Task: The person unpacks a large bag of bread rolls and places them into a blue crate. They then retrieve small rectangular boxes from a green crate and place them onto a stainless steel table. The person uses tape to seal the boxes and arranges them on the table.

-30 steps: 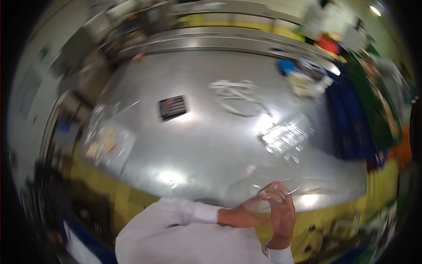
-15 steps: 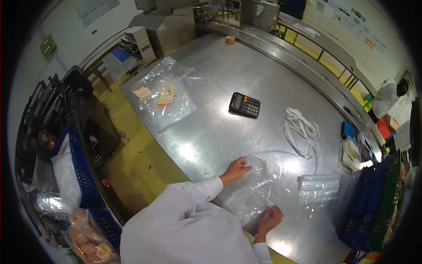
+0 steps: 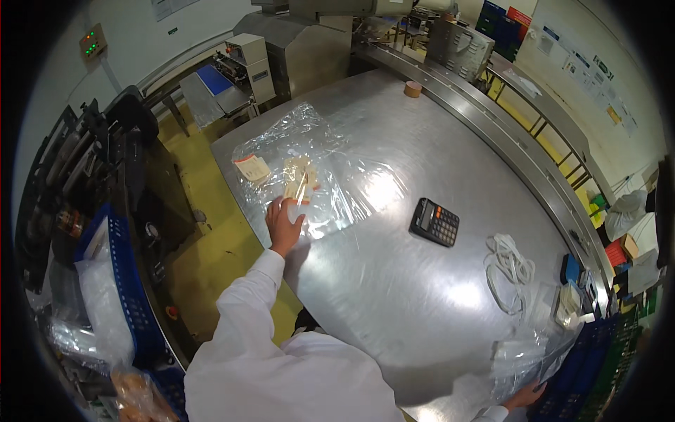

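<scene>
My left hand reaches to the near edge of a large clear plastic bag at the far left of the table. Its fingers are bent, with the thumb apart from them, and they touch the bag. Small printed paper labels and a cluster of pale paper pieces lie on that bag. At the lower right, my right hand is closed on the edge of a clear plastic bag, beside a pile of folded clear bags. The fingertips there are partly hidden.
A black calculator and a loose coil of white strap lie on the steel table. Tape sits near the far edge. Blue crates stand at right; another blue crate is at left.
My left hand has moved from the table's near middle to the far-left bag. My right hand has gone right with the clear bag both hands were at. The view has shifted.
</scene>
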A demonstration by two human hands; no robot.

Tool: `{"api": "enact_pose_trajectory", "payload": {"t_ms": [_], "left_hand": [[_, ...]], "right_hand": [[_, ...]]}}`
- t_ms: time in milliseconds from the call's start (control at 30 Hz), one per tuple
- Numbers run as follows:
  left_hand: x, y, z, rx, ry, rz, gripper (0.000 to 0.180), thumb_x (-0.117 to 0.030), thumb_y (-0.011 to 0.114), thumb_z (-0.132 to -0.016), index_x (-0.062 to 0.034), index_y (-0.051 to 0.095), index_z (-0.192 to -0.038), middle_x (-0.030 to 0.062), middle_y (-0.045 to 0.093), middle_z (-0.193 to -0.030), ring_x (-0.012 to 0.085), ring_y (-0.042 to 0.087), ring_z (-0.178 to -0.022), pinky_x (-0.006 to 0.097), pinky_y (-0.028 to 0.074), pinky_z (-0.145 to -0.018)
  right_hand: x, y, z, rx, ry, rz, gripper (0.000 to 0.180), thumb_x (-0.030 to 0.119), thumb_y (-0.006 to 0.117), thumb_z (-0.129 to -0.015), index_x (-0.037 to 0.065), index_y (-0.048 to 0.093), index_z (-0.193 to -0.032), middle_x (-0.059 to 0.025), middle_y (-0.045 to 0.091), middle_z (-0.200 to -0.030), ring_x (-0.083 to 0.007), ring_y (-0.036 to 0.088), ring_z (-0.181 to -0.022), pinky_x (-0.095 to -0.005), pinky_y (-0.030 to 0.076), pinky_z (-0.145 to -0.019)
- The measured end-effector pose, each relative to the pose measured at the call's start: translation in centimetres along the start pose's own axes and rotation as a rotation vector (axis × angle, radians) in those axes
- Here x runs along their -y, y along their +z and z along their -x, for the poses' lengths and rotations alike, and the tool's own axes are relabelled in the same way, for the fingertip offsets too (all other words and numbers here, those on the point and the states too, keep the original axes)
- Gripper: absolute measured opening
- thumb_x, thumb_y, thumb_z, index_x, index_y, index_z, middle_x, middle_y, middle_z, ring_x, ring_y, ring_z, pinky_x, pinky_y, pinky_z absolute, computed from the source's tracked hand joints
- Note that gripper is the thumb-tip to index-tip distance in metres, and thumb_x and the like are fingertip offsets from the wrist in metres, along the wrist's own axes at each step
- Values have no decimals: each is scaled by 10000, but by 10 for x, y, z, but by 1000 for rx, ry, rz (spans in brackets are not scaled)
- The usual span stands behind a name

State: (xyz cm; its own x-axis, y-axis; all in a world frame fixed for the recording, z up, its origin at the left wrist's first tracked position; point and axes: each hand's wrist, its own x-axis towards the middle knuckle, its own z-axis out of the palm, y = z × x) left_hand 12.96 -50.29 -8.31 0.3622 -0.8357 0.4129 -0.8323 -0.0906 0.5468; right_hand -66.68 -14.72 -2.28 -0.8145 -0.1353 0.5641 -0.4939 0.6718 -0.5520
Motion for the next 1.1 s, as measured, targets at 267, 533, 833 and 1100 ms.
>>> {"api": "enact_pose_trajectory", "payload": {"t_ms": [267,533,833,1100], "left_hand": [[83,1,-88,211,-261,-142,538,-333,740,-831,-123,594,-1305,148,539,-1407,317,450,-1356,532,277,-1127],[154,-37,-117,-164,-529,766,116,-120,594,-957,-22,655,-973,72,679,-833,214,642,-726,304,509,-717],[202,-127,-112,-158,-1000,1768,349,-269,539,-1028,-18,569,-1268,144,640,-1217,259,621,-1115,395,532,-942],[172,-102,-121,18,-1077,1841,409,-342,575,-1010,-21,556,-1263,153,621,-1259,261,630,-1119,398,531,-950]], "right_hand": [[284,44,275,638,73,-495,299,105,630,-937,-38,656,-1198,-158,680,-1185,-250,634,-1090,-373,478,-994],[501,57,432,1167,-494,-759,230,42,692,-848,61,691,-1077,-157,653,-1218,-296,612,-1140,-374,486,-941],[592,103,532,1227,-953,-607,244,146,759,-812,65,707,-1036,-164,621,-1272,-368,529,-1230,-449,391,-1039],[592,140,443,1174,-155,-932,240,255,545,-1019,42,646,-1061,-124,692,-1150,-237,644,-1061,-367,499,-896]]}}
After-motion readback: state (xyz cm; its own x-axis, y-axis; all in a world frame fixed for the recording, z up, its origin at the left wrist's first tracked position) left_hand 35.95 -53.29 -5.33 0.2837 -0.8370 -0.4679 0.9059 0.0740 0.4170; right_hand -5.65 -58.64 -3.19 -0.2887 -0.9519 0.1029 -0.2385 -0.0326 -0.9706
